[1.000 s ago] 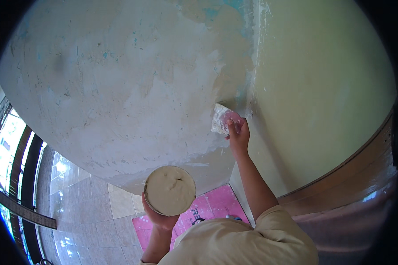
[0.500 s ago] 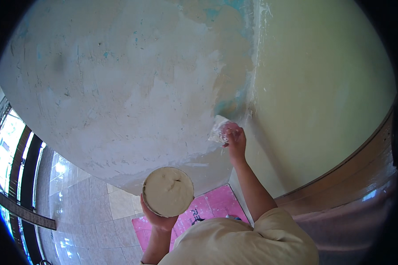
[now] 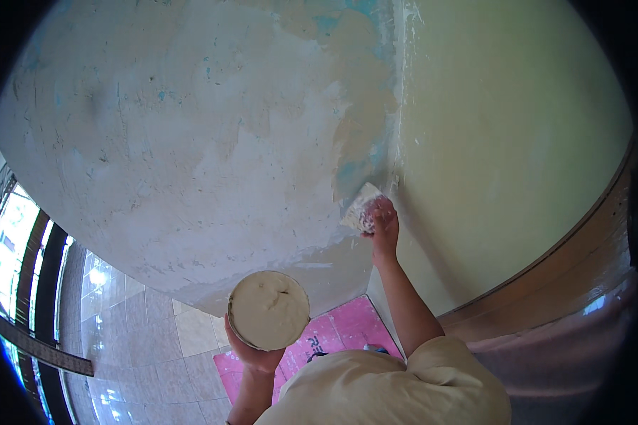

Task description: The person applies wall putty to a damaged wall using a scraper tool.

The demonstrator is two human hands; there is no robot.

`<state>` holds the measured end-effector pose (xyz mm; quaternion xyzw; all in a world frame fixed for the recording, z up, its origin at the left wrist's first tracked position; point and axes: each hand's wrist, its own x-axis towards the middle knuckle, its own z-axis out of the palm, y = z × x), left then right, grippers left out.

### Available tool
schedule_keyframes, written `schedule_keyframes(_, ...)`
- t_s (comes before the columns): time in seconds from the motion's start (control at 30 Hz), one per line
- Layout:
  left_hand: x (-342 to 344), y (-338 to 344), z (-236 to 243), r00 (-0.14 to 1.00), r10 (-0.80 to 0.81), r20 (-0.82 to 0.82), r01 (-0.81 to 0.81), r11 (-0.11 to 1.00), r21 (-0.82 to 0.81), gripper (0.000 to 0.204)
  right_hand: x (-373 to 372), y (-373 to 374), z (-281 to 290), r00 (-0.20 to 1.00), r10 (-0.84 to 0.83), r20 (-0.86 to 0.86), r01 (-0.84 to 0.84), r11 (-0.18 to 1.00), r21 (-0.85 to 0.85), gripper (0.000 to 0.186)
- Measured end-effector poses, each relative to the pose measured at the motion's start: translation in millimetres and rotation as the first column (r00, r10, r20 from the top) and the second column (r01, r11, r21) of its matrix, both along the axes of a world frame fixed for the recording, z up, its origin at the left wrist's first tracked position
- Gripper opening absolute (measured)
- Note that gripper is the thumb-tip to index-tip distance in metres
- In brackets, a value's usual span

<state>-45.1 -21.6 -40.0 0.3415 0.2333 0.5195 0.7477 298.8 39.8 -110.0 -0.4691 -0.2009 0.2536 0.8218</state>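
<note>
The right hand (image 3: 383,228) is closed on a smeared scraper (image 3: 365,206); the left hand (image 3: 258,356), half-curled, cups a tub (image 3: 234,333) of beige paste (image 3: 269,315). Dark lettering (image 3: 317,345) marks a pink sheet (image 3: 358,322).

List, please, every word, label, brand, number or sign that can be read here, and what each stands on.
Pink sheet on the floor: dark lettering, partly in view; I won't copy it out.
Round container of paste in the left hand: no lettering visible.
Smeared scraper in the right hand: none visible.
Patchy wall and yellow-green wall: none visible.
</note>
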Motion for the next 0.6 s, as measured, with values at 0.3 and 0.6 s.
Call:
schedule_keyframes(0.3, 12.8, -6.6, 22.1, 0.958, -0.128, 0.255, 0.165, 0.978, -0.127, 0.061, 35.5, 7.3, -1.8, 0.997, -0.080, 0.003, 0.080, 0.989, -0.124, 0.057)
schedule_keyframes(0.6, 8.4, -7.4, 18.4, 0.994, -0.085, 0.071, 0.080, 0.995, 0.067, 0.060, -13.2, -1.6, -21.9, 0.983, 0.144, 0.109, -0.149, 0.988, 0.037, 0.056)
